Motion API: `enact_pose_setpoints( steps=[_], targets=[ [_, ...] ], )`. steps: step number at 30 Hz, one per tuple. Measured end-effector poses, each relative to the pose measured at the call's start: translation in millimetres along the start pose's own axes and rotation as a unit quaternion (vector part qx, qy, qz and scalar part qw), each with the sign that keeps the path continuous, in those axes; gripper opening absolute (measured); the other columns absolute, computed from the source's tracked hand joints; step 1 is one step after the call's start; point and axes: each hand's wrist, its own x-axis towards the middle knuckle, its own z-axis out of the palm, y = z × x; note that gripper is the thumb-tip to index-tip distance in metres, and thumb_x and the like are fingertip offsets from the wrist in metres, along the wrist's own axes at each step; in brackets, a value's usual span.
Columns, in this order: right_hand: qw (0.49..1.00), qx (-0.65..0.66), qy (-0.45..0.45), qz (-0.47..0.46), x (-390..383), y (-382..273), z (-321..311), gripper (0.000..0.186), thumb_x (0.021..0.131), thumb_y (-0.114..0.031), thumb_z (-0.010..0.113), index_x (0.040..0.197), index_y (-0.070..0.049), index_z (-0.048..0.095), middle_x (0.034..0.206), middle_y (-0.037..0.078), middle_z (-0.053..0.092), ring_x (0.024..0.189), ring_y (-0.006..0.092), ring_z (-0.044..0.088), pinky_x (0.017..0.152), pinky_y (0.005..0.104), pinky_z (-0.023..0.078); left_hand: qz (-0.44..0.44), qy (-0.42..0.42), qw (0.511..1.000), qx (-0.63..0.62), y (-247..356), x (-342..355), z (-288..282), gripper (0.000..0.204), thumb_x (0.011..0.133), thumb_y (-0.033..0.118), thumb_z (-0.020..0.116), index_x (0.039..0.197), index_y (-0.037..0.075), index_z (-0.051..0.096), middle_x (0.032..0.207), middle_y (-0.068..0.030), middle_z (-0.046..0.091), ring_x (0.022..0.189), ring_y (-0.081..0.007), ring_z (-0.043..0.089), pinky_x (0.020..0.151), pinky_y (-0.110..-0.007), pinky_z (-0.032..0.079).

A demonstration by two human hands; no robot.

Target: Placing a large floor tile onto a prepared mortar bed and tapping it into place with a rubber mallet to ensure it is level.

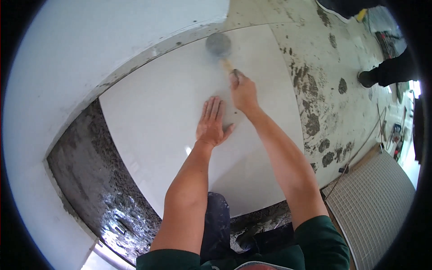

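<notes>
We take the large white floor tile (180, 126) as our reference. It lies flat in a bed of wet grey mortar (94, 180), which shows along its left and near edges. Its far edge runs close beside laid white tiling (90, 54).

The left hand (211, 123) rests palm-down near the tile's middle, fingers straight and close together, thumb out, gripping nothing. The right hand (243, 92) is just beyond it, toward the far edge, fingers wrapped tight round the wooden handle of a rubber mallet (219, 45). The grey mallet head is blurred over the tile's far edge.

We judge the tile heavy, rigid, glossy and slippery, and brittle at its corners; it is best held at opposite edges with both hands.

Right of the tile we note a mortar-spotted floor (315, 90), a white grid-patterned panel (373, 198), and another person's dark shoe (369, 77).
</notes>
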Motion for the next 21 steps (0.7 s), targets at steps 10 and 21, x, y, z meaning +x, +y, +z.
enact_pose_setpoints(
  steps=[10,21],
  targets=[
    [0.999,-0.019,-0.038,0.002,-15.9,-41.7,25.5,0.031,0.107,-0.03,0.049,0.112,-0.003,0.064,0.078,0.022,0.064,0.073,0.0402,0.064,0.07,0.0474,0.05,-0.016,-0.053,0.998,0.009,-5.1,-5.8,-13.1,0.093,0.097,0.06,0.05,0.159,-0.005,0.025,0.169,-0.0195,0.022,0.159,-0.0327,0.012,0.132,-0.044,0.009],
    [0.974,-0.03,-0.205,-0.085,-44.8,-129.3,92.7,0.032,0.107,-0.03,0.046,0.123,-0.005,0.058,0.092,0.025,0.072,0.09,0.0472,0.069,0.078,0.0571,0.054,0.003,0.047,0.997,0.061,-25.6,-20.5,25.7,0.076,0.096,0.046,0.052,0.157,0.003,0.035,0.165,-0.0161,0.032,0.155,-0.0308,0.028,0.128,-0.049,0.021]
  ],
)
